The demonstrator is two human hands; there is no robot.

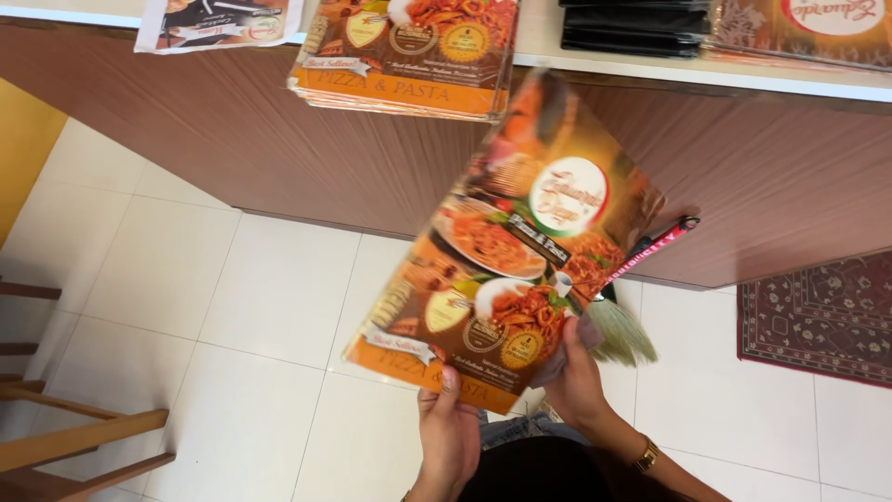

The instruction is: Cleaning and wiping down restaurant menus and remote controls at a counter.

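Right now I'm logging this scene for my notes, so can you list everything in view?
menu card: one, orange and brown with food pictures, held in both hands.
menu stack: one pile, same print, on the counter edge.
black folders: one pile, on the counter.
counter: one, brown wood front, pale top.
broom: one, straw head, red handle, leaning on the counter.
rug: one, dark red patterned, floor at right.
wooden chair: one, partly seen at left.
floor tiles: white.
left hand: grips the card's bottom edge.
right hand: holds the card's lower right, gold watch on the wrist.
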